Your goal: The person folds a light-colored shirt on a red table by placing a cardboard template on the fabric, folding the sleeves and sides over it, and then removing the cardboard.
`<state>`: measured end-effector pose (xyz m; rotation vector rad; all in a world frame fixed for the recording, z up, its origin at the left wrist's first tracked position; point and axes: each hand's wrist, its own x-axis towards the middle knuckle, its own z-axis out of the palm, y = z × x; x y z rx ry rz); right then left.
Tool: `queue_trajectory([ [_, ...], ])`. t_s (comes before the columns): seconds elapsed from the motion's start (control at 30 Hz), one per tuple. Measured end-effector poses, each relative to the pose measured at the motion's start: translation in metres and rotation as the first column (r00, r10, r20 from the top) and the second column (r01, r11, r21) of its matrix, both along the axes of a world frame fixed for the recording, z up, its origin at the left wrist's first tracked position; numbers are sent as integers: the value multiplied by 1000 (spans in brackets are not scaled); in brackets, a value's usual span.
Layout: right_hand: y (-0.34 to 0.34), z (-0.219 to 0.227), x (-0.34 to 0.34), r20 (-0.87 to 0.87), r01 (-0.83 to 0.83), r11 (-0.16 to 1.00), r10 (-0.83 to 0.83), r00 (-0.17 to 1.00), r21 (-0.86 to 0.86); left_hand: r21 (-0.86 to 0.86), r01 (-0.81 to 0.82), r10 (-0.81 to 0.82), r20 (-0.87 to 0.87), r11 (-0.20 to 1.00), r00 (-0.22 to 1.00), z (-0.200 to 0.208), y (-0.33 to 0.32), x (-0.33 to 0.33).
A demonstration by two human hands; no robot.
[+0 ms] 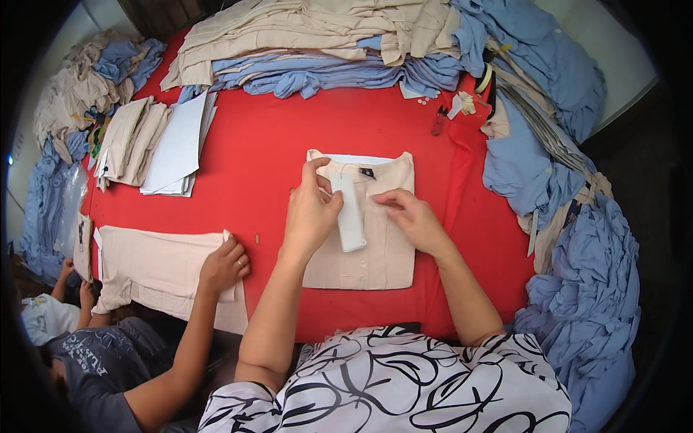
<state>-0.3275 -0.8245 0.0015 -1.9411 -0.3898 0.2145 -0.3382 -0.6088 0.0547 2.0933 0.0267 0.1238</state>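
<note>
A folded cream shirt point(386, 263) lies in front of me, its collar away from me. A white sheet edge shows inside the neckline, beside a dark neck label point(367, 173). My left hand point(312, 206) is closed at the upper left edge of a long white hang tag point(351, 220), which lies slanted over the shirt front; its fine string loops near the collar. Over the right half of the shirt, my right hand point(413, 218) has its fingers loosely bent and apart, tips near the button placket. Nothing shows in its grasp.
At left, a co-worker's hand point(225, 265) touches another cream garment point(162, 263). White sheets point(173, 148) and folded cream garments point(130, 141) lie beyond it. Cream and blue piles point(317, 36) line the far edge; blue clothes point(585, 289) heap at right. Small red snips point(439, 121) lie far right.
</note>
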Motion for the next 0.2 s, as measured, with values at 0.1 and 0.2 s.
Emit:
queue_trajectory([
  [0.1,14,-6,7,160,-58,943,116,980,-328,428,75,-99,35,901,994,8,0,-2],
  [0.2,6,-12,29,-204,-168,985,175,963,48,571,133,-116,-66,810,991,5,-23,-13],
])
